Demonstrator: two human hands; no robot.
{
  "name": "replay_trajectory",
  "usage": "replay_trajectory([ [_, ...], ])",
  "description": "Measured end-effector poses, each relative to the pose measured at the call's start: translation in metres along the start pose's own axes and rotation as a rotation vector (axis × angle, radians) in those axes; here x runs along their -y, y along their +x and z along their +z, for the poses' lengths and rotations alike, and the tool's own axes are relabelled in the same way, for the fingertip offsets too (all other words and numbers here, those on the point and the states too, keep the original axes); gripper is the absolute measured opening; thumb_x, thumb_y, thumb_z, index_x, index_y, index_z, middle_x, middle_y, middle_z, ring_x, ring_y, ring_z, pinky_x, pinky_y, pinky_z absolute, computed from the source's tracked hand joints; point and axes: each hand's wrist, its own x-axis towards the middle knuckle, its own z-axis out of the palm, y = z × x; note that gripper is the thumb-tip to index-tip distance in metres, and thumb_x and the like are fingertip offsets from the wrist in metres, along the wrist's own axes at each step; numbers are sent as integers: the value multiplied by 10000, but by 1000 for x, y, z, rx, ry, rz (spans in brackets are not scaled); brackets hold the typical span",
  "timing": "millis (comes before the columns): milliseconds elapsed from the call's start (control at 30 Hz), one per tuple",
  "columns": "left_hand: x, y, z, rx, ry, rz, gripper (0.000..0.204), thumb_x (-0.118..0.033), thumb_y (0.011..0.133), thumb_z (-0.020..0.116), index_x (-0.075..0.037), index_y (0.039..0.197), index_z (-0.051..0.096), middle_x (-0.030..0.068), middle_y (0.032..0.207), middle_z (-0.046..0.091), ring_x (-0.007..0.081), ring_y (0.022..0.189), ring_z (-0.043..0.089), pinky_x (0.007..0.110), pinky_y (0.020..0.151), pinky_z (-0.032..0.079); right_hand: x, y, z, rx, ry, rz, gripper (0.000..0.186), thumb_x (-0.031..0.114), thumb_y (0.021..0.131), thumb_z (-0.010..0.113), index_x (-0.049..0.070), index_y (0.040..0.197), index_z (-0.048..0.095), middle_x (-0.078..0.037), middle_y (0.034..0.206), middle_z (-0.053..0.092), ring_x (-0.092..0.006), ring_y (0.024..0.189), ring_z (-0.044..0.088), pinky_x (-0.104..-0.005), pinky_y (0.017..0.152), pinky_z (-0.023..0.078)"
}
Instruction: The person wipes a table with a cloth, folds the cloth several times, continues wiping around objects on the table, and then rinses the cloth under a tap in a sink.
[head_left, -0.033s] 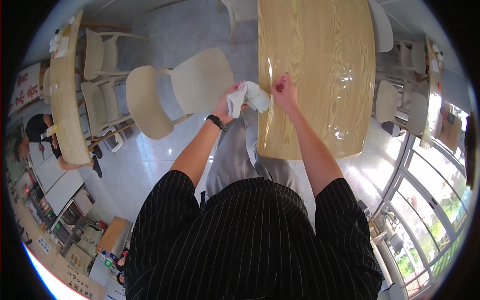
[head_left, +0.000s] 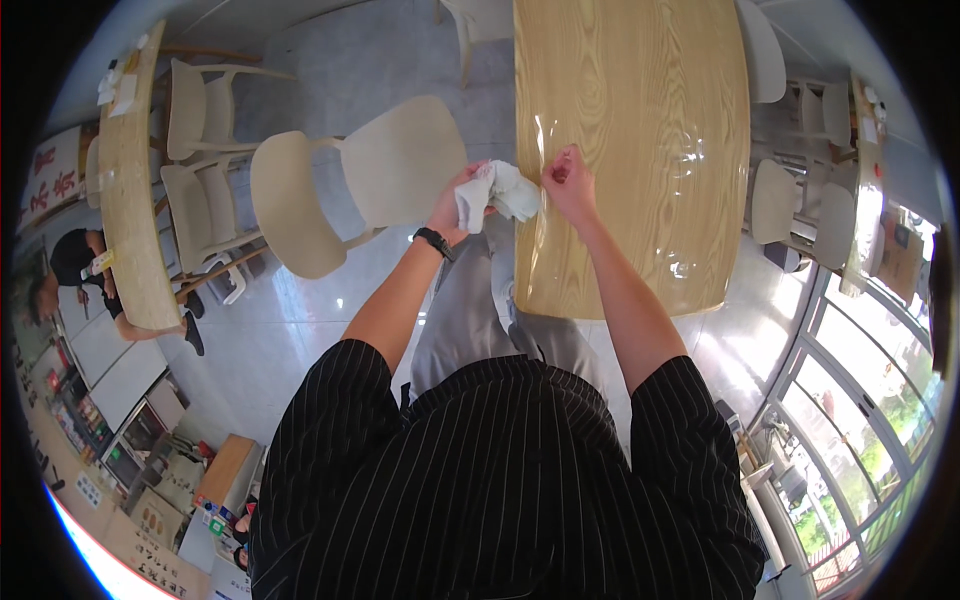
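Clock positions are taken from the crumpled white cloth (head_left: 508,193), which is gripped in the left hand (head_left: 449,208) and located just off the near left corner of the table, its right side overlapping the table edge in this view; contact between cloth and table cannot be determined. The left hand is closed around the cloth's left side, with a black wristwatch (head_left: 434,243) on the wrist. The right hand (head_left: 573,192), at 3 o'clock and apart from the cloth, is narrow, its fingers curled into a loose fist; whether it encloses anything, or touches the surface below, cannot be told. That surface is a glossy, light-brown wood-grain table (head_left: 640,210), reaching from 12 to 5 o'clock and showing bright reflections. A beige chair with a rounded seat and curved backrest (head_left: 296,205) stands at 9 o'clock. The wearer's grey trousers (head_left: 460,325) and black pinstriped shirt (head_left: 500,480) lie toward 6 o'clock. Well apart at 9 o'clock, a long, narrow wood-topped table (head_left: 135,220) stands with a dark-clothed person (head_left: 73,258) beside it. Metal-framed glass panels (head_left: 850,410) are recorded at 4 o'clock.
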Motion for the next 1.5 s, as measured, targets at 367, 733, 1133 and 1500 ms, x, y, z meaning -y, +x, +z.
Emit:
replay_trajectory([
  [367,83,2,10,-39,1542,884,538,-166,924,658,-121,1435,494,201,1534,395,442,1397,381,492,1150,368,-8,2,-3,34,64,8,327,25,815,709,59,1017,454,-57,776,654,-116,701,673,-281,661,555],
  [733,52,47,42,-176,1707,790,707,-125,964,518,-68,1601,218,277,1661,66,545,1491,142,556,1210,263,5,-3,1,53,91,15,303,-8,847,693,58,1025,457,-42,803,654,-92,743,661,-253,665,545],
  [1133,-72,207,77,-110,1556,1031,722,-65,951,568,-50,1584,223,338,1624,109,539,1443,276,513,1165,353,16,-17,-1,-39,104,75,287,-17,804,689,52,1015,507,-27,808,634,-96,746,652,-257,684,543],
  [1500,-129,258,104,-155,1476,1048,676,-176,920,679,-75,1510,364,281,1539,350,463,1367,425,466,1125,399,20,-22,-6,-53,125,75,287,-45,807,671,41,1010,487,-51,825,634,-114,755,666,-264,705,567],
])
